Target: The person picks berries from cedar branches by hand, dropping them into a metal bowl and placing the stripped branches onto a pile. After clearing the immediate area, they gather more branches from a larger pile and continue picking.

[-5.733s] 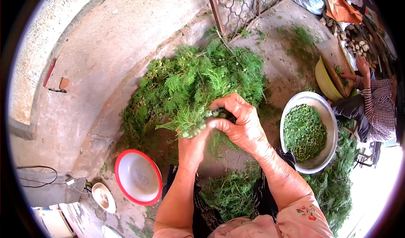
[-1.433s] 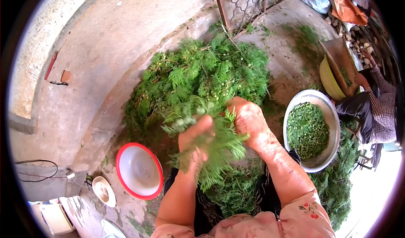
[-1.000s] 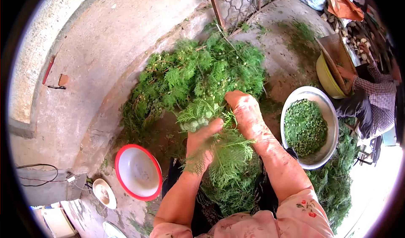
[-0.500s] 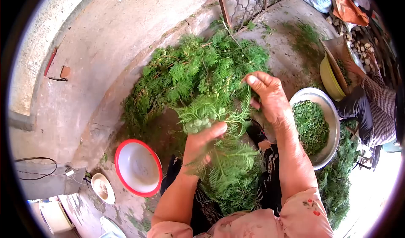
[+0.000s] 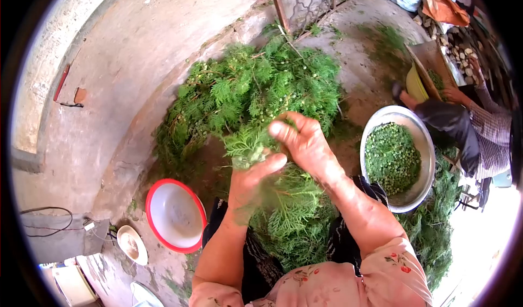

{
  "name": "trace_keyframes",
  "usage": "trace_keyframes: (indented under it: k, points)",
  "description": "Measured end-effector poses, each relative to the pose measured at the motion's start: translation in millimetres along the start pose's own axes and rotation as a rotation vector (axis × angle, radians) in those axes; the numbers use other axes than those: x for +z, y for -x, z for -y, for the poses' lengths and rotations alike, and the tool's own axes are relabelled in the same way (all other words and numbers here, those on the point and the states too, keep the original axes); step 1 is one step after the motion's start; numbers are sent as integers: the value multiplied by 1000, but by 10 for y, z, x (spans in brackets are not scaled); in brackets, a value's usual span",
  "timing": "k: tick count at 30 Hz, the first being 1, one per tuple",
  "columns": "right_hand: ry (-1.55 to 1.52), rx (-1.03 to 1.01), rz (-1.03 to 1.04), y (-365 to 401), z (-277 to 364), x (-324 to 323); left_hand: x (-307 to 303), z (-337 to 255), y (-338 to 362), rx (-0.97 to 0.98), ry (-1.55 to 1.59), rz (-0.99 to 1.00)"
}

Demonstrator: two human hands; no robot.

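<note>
My left hand is closed around a leafy green sprig, with pale green round cones bunched by its fingers. Fine fronds spread above the fist, and more foliage hangs below it. Against the sprig's upper right side, my right hand has its thumb and fingers closed on the greenery; its fingertips are partly hidden. Cut foliage lies between my legs beneath both hands. Beyond them spreads a large heap of leafy branches dotted with small cones.
At right stands a metal basin holding small green cones and leaf bits. A red-rimmed white bowl sits at left, near a small pale dish. Another person works at far right beside a yellow-green basin. A wall curves behind the heap.
My right hand has moved left and down, from apart on the right to the sprig by my left hand. The left hand keeps its hold. The view has shifted slightly.
</note>
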State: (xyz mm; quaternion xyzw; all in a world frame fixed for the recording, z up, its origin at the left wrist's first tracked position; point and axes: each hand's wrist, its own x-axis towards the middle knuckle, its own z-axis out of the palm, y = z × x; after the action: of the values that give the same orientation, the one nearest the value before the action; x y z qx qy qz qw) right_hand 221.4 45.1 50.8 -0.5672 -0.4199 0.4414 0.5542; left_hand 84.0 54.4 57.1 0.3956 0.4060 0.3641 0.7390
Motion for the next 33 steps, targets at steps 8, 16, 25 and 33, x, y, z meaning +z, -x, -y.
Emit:
trace_keyframes:
  k: [8, 16, 25, 33]
  points:
    - [-712, 214, -671, 78, -251, -1132, -274, 231, 197, 72, 55, -193]
    - [-840, 180, -1000, 1134, -491, -2302, -549, 492, 472, 106, 337, -183]
    - [-706, -137, -1035, 2097, -754, -2766, -812, 480, 1234, 39, 528, -61]
    - [-801, 5, -916, 2489, -1390, -2501, -312, 562, 1792, 110, 268, -277]
